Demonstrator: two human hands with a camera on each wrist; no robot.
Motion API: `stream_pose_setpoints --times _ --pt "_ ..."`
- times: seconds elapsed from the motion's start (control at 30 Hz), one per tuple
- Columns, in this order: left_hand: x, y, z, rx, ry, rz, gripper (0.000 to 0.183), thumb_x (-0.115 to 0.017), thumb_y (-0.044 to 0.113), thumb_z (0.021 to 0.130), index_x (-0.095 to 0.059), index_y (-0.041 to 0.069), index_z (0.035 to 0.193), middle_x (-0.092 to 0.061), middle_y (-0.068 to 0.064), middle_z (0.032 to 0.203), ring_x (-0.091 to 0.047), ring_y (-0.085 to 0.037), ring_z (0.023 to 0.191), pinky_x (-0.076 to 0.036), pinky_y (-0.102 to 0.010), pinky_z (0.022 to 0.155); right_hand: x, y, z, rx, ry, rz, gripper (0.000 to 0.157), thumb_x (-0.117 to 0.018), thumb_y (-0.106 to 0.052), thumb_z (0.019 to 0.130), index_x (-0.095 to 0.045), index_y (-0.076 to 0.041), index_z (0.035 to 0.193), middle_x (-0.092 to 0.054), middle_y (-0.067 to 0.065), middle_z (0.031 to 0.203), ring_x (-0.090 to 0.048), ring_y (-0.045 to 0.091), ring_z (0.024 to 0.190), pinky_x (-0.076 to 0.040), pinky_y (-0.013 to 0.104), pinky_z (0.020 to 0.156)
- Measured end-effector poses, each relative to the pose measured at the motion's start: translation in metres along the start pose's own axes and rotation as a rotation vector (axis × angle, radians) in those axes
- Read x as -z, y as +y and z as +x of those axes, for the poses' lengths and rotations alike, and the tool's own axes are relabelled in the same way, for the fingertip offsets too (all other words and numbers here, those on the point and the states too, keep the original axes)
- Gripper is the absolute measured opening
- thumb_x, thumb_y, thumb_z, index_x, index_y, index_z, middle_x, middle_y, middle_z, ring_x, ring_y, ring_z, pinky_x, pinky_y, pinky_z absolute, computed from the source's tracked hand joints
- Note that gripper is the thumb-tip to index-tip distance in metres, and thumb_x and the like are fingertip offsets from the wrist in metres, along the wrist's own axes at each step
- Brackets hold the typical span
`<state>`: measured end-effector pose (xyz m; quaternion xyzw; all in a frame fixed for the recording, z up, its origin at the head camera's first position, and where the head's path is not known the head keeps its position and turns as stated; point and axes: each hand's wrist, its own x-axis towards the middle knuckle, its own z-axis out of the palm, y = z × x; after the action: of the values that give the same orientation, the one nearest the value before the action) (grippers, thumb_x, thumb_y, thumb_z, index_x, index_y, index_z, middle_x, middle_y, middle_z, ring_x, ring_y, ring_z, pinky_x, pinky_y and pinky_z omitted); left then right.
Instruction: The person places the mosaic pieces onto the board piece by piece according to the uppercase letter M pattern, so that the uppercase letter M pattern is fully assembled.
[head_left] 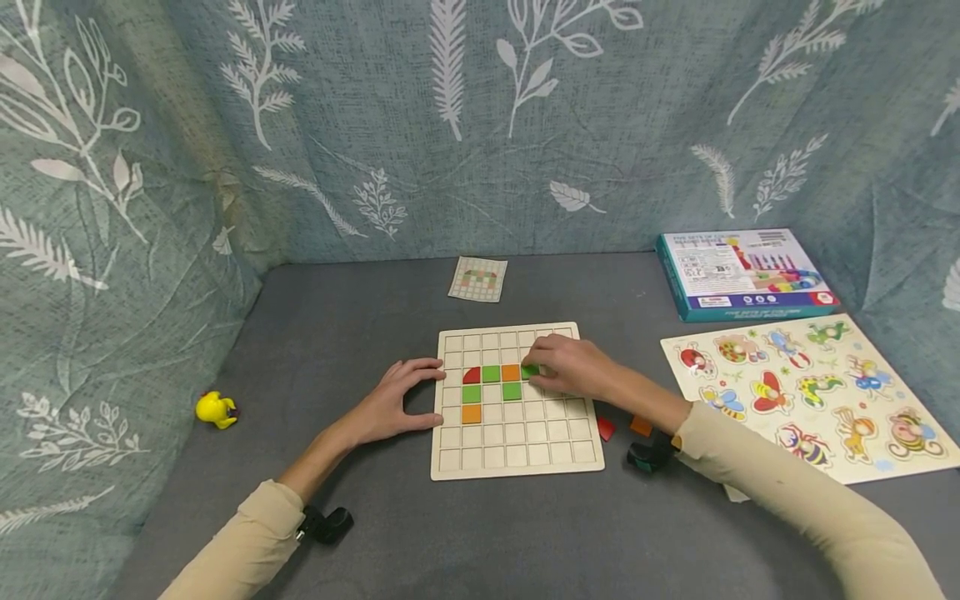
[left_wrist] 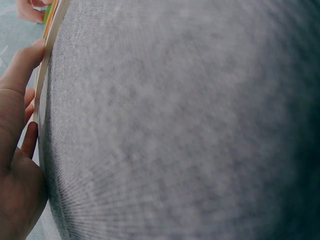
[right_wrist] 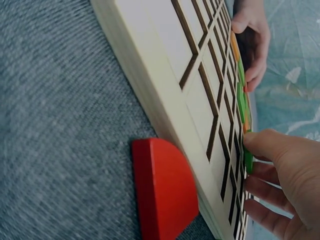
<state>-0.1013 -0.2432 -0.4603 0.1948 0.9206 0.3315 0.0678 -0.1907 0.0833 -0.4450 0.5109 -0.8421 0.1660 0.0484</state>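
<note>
- A green tile [head_left: 529, 372] is pinched between thumb and fingers by the right grip [head_left: 576, 367], at the grid board [head_left: 517, 455], just right of an orange tile [head_left: 510, 372].
- The board's left edge is touched by the left grip [head_left: 388, 404], released, with thumb and fingers spread.
- On the surface [head_left: 397, 525], a red piece [head_left: 606, 428] is placed beside the board's right edge.

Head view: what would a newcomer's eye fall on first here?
Probably the bright red, green and orange tiles on the pale grid board in the middle of the table. Next, the picture board at the right, in front of the box, and the small yellow toy alone at far left.
</note>
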Motion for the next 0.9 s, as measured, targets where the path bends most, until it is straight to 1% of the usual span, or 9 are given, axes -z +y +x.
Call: stream_pose_setpoints --times 0.1,0.27,0.5,0.9 --pt "-0.0003 0.0 0.0 -0.003 0.002 0.003 0.064 -0.079 0.033 0.08 -0.054 0.015 0.136 -0.043 -0.007 0.148 -0.036 -0.03 0.134 -0.027 -0.059 0.11 -0.0007 0.0002 -0.0007 0.011 0.011 -0.007 0.018 -0.072 -0.023 0.088 -0.072 -0.014 0.104 -0.067 0.001 0.101 -0.062 0.014 0.09 -0.052 0.029 0.073" --pt "-0.0008 0.0 0.0004 -0.006 0.006 0.009 0.065 -0.079 0.034 0.08 -0.054 0.015 0.136 -0.043 -0.007 0.148 -0.037 -0.03 0.133 -0.03 -0.057 0.108 -0.0008 -0.0005 -0.001 0.024 0.026 -0.022 0.018 -0.072 -0.023 0.088 -0.073 -0.014 0.103 -0.067 0.001 0.1 -0.062 0.015 0.09 -0.052 0.028 0.073" --pt "-0.0012 0.0009 0.0 0.009 0.001 0.008 0.065 -0.079 0.034 0.08 -0.053 0.016 0.137 -0.043 -0.006 0.149 -0.037 -0.029 0.133 -0.031 -0.058 0.107 -0.002 0.0001 -0.0021 0.019 0.016 -0.02 0.019 -0.072 -0.024 0.088 -0.072 -0.015 0.104 -0.067 0.001 0.102 -0.062 0.016 0.093 -0.052 0.028 0.075" --pt "-0.0011 0.0012 0.0 0.002 0.002 0.003 0.065 -0.079 0.033 0.08 -0.053 0.015 0.137 -0.043 -0.007 0.149 -0.036 -0.031 0.134 -0.03 -0.058 0.108 -0.0029 -0.0001 -0.0017 0.019 0.014 -0.01 0.019 -0.072 -0.023 0.088 -0.072 -0.013 0.105 -0.067 0.002 0.102 -0.062 0.016 0.093 -0.052 0.029 0.076"
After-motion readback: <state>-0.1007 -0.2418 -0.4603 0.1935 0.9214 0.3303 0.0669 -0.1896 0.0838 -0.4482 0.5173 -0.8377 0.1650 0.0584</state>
